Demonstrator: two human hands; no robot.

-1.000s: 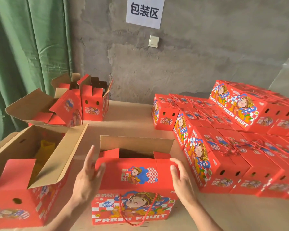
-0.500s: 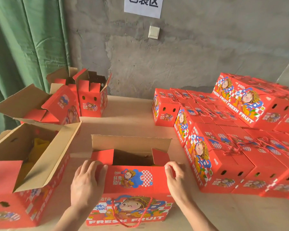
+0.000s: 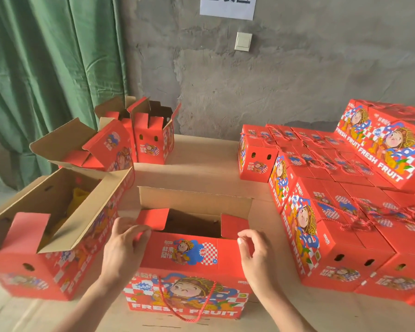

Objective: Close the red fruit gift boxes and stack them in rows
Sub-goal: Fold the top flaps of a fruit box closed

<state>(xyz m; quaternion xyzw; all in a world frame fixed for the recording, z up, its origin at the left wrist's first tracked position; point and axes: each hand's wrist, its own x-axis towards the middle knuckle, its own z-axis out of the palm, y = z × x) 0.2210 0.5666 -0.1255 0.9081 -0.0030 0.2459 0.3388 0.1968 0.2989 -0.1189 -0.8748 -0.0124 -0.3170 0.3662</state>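
Red gift boxes (image 3: 192,271) with blue-and-white checkered cartoon prints, brown cardboard inside; green curtain (image 3: 46,68); grey wall (image 3: 297,80).

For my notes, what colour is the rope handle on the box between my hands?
Red, a twisted cord; the rope handle shows best in the head view.

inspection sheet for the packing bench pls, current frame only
Surface: tan tabletop, boxes on both sides.
Job's things: front box open, rear flap upright; more open boxes at left; closed boxes in rows at right, second tier at the rear.
Clutter: nothing seen.
Grips: left grip curled over the front box's left top edge; right grip curled at its right corner, hold unclear.
Cables: nothing seen.
Surroundings: green curtain, concrete wall, paper sign, wall switch.
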